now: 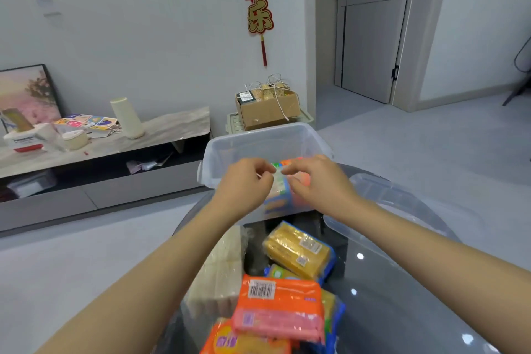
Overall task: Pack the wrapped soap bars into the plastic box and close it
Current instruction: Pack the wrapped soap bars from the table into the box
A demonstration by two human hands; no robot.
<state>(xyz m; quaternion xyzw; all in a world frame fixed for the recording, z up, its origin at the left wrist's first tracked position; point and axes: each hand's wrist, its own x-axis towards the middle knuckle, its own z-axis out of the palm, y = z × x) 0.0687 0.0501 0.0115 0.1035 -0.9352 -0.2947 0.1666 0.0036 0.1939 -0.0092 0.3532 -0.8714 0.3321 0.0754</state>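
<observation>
A clear plastic box (260,139) stands open at the far edge of the dark glass table (382,304). Both hands reach into it: my left hand (248,181) and my right hand (314,178) together pinch a wrapped soap pack (283,181) with orange and blue print, held inside the box near its front wall. On the table nearer me lie a yellow soap pack (298,251), an orange-and-pink soap pack (280,307), a pale white soap pack (218,270) and more packs beneath. The clear lid (402,207) lies to the right of the box.
A low TV cabinet (115,158) with a cream cylinder, papers and tubs runs along the left wall. A cardboard box (268,108) with cables sits behind the plastic box. Grey floor and a door lie to the right.
</observation>
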